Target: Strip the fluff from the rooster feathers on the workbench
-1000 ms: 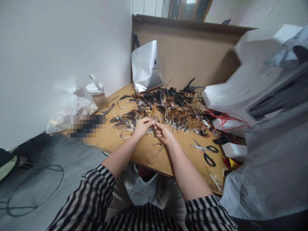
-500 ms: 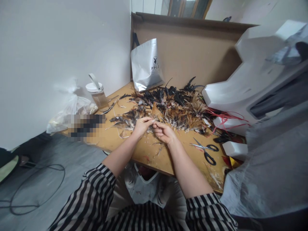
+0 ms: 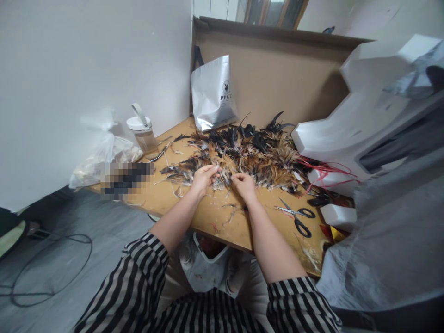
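A little apart, the left hand (image 3: 204,179) and right hand (image 3: 244,186) each press thumb to finger by the feathers (image 3: 265,170) strewn across the worktop (image 3: 211,216); whether they pinch anything, I can't tell.

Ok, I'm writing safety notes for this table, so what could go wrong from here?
The scissors lie with blades parted, to the right of the right hand; a careless reach might nick a finger. The feathers bunched near the left hand could scatter if brushed. The red strings trail loosely and might snag.
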### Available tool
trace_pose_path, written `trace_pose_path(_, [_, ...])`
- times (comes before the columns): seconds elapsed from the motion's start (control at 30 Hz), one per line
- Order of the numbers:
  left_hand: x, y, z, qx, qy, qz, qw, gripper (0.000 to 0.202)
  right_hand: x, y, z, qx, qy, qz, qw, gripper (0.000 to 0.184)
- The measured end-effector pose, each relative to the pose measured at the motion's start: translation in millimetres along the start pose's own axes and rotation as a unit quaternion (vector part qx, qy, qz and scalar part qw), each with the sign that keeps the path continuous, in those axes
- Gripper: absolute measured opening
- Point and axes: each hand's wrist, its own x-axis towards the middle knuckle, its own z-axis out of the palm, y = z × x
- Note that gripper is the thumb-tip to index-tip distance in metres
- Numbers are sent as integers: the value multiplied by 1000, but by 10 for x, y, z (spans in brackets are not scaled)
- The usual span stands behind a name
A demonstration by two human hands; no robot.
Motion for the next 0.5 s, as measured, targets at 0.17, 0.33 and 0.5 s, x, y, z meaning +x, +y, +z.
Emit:
trace_pose_path(0.17, [15, -9, -6, -6, 2, 1, 1000, 29, -24, -31, 66, -77, -22, -31, 996, 18])
trace_pose_path(0.33, [33, -19, -3, -21, -2, -2, 1000, 31, 66, -139, 41, -143, -38, -43, 988, 12])
trace_pose_path(0.5, [37, -26, -5, -29, -12, -4, 999, 30, 127, -186, 76, -157, -53, -40, 985, 9])
